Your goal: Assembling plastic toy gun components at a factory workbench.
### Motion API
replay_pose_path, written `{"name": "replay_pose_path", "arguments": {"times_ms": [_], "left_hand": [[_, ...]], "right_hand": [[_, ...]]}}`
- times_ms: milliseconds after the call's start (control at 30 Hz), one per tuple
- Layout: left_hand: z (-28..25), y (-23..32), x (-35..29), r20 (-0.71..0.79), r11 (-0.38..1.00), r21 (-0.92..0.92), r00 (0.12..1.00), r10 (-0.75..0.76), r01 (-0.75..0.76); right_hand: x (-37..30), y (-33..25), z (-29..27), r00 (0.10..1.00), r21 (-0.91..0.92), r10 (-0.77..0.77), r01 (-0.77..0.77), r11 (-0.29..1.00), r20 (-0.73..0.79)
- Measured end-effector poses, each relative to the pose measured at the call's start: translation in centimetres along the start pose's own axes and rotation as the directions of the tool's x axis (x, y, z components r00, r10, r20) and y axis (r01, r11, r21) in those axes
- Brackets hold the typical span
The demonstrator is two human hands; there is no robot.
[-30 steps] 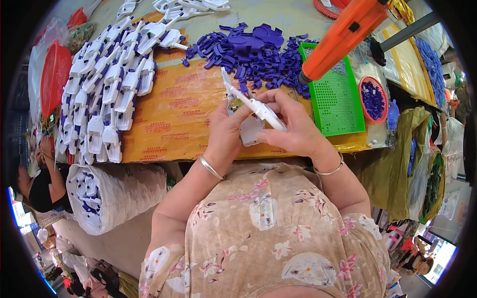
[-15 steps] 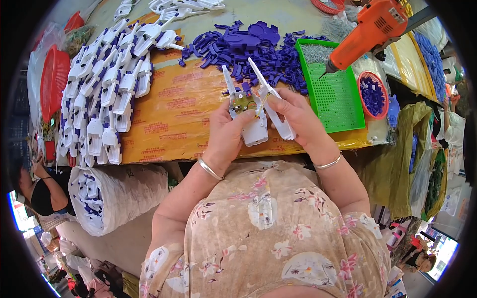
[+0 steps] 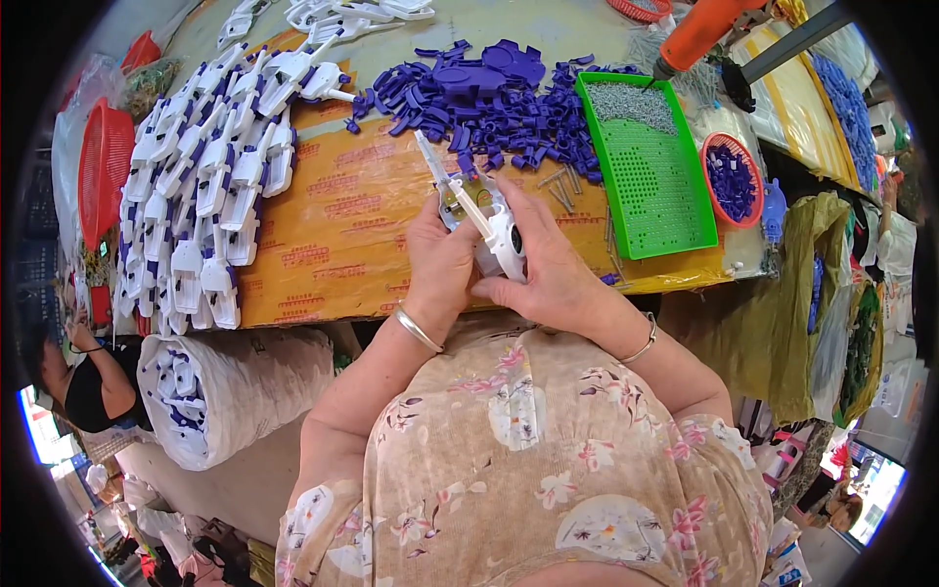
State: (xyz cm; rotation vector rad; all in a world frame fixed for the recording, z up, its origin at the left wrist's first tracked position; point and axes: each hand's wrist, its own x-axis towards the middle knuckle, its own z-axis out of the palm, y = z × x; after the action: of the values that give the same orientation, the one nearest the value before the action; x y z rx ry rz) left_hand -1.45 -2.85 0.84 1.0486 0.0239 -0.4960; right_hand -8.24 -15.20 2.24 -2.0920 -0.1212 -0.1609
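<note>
My left hand (image 3: 438, 256) is closed around a white plastic half-shell with a long narrow tip and small parts inside; much of it is hidden. The other white half-shell (image 3: 502, 240), slim-necked and with a rounded body, is gripped in my right hand (image 3: 556, 256). It lies tilted over the first half, so the two overlap. Just beyond my hands spreads a heap of purple plastic parts (image 3: 489, 83). Several long screws (image 3: 561, 186) lie loose on the table to the right of my hands.
A green perforated tray (image 3: 696, 176) with small screws stands right, beside a red basket (image 3: 751, 161) of purple parts. An orange electric screwdriver (image 3: 699, 37) hangs above. White-and-purple pieces (image 3: 210, 181) are stacked left. A white sack (image 3: 254, 386) sits below the table edge.
My right hand has brought its half-shell leftward and turned it over the one in my left hand. The screwdriver has swung up and away. Loose screws beside my hands now show.
</note>
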Motion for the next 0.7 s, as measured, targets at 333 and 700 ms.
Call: {"name": "replay_pose_path", "arguments": {"times_ms": [333,700], "left_hand": [[-1.8,0.2,1.2,-0.035,0.984,-0.175,0.999,0.024,-0.03],[-1.0,-0.5,0.2,0.1,0.999,-0.003,0.994,0.044,-0.044]], "right_hand": [[-1.6,0.0,-1.1,0.998,-0.004,0.058,-0.058,0.998,0.004],[-0.4,0.4,-0.7,0.976,0.607,0.199,-0.107,0.788,-0.086]]}}
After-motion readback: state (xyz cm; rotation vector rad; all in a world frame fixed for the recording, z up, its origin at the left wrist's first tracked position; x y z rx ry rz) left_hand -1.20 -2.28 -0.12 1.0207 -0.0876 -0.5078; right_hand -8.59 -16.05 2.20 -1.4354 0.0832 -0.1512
